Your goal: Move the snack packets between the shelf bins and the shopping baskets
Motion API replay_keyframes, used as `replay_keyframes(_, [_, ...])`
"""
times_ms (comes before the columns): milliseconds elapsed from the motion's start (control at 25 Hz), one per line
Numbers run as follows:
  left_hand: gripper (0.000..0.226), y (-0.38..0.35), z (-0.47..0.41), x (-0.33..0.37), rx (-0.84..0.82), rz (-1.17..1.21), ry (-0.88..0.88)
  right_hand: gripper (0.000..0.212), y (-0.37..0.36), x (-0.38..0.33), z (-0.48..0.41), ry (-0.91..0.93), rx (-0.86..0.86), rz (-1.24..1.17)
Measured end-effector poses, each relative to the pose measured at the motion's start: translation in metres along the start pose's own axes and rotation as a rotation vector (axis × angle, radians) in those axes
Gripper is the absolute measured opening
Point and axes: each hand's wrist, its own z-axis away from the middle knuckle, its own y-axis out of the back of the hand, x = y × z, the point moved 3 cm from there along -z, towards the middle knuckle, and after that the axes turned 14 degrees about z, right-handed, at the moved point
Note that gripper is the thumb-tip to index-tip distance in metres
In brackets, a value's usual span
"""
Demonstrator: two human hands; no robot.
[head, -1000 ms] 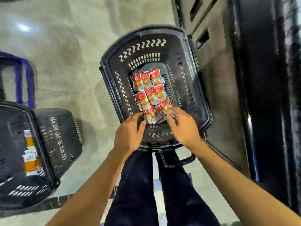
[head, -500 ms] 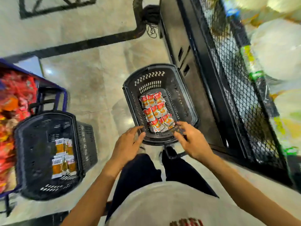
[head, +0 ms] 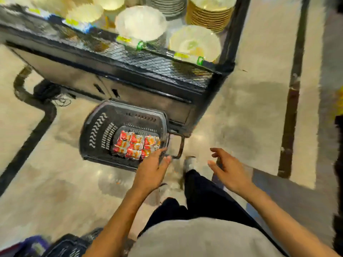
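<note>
While the packets (head: 136,145) lie in rows on the bottom of the basket (head: 96,132), which stands beside the shelf (head: 141,84), my left hand (head: 151,173) is at its near corner, fingers straight, holding nothing. My right hand (head: 231,173) hangs well apart, fingers loose, also empty.

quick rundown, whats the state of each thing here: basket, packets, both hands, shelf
black basket, upright on the floor, holding packets
snack packets, lying flat in rows on the basket's bottom
basket handle, swung out past the rim, not held
left hand, open, at the basket's near corner, holding nothing
right hand, open, off the basket, holding nothing
shelf, stocked with stacked plates and bowls
</note>
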Motion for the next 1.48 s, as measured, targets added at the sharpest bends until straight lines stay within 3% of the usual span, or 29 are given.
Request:
replay_keyframes(320, [0.042,-0.175,-0.037,0.111,-0.506,-0.214,-0.305,0.045,0.005,0.135,0.147,-0.567,0.289,-0.283])
replay_keyframes(520, [0.042,-0.304,-0.030,0.160,-0.705,-0.238,-0.383,0.044,0.022,0.221,0.214,-0.793,0.422,-0.378])
replay_keyframes(960, [0.036,-0.498,-0.057,0.240,-0.907,-0.302,-0.371,0.042,0.102,0.400,0.249,-1.014,0.613,-0.520])
replay_keyframes(1200, [0.038,-0.655,-0.111,0.331,-1.108,-0.432,-0.501,0.041,0.153,0.503,0.242,-1.186,0.710,-0.609])
replay_keyframes(1480, [0.041,-0.832,-0.111,0.443,-1.407,-0.533,-0.710,0.041,0.196,0.577,0.268,-1.448,0.897,-0.770])
